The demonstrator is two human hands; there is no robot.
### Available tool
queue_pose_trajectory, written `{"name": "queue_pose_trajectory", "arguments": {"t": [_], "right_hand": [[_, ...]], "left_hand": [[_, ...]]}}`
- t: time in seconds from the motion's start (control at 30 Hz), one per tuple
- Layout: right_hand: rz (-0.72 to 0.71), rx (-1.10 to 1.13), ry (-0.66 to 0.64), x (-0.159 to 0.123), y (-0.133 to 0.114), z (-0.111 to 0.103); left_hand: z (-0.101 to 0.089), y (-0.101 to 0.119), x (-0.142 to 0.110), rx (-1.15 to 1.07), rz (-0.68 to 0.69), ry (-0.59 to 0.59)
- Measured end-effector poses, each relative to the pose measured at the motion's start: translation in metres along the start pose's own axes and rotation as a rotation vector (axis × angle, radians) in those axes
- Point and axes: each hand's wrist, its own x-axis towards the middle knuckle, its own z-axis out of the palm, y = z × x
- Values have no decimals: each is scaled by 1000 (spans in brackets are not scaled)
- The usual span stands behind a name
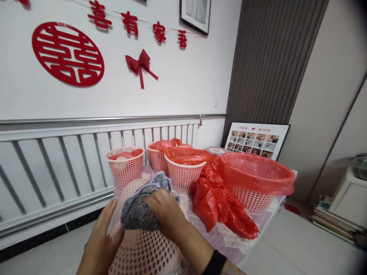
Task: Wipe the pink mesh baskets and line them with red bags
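A pink perforated plastic basket (143, 248) is closest to me; it appears turned with its base upward, and its lower part runs out of view. My right hand (163, 208) grips a grey cloth with purple edging (140, 212) and presses it against the basket's upper part. At the basket's left side, my left hand (100, 233) holds it, thumb toward me and fingers along the far side. The cloth covers much of the basket's top. Part of the left fingers' contact with the basket is hard to see.
Behind stand a small basket (126, 168), another basket (159, 160) and a third (186, 177), with red plastic bags in them. A bag-lined basket (252, 198) is at right beside crumpled red bags (212, 198). The radiator (86, 164) runs along the wall.
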Motion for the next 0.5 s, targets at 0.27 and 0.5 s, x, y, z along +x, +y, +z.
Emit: {"name": "queue_pose_trajectory", "arguments": {"t": [0.27,0.5], "right_hand": [[29,-26,74,-14,-3,8],[147,160,354,-46,24,22]], "left_hand": [[-1,14,9,-131,-42,-286],[11,-11,-2,-10,-8,-210]]}}
